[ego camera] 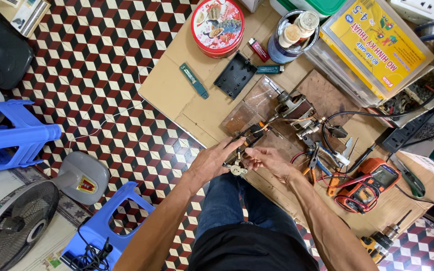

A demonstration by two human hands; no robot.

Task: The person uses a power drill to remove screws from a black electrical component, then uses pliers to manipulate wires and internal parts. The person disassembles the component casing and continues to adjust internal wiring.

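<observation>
My left hand [212,159] and my right hand [269,160] both hold a small black electrical part [243,150] with a metal fitting at its near end, above my knees. Thin wires run from it toward a small motor [293,106] lying on a clear plastic sheet on the cardboard [177,88]. My left fingers wrap the part's left side. The right fingers pinch it from the right.
An orange multimeter [372,183] with red leads, pliers [313,159] and tweezers lie right of my hands. A round red tin [217,25], a black plastic cover [235,75], a teal cutter [194,80], a jar and a yellow-lidded box sit farther away. Blue stools and a fan stand left.
</observation>
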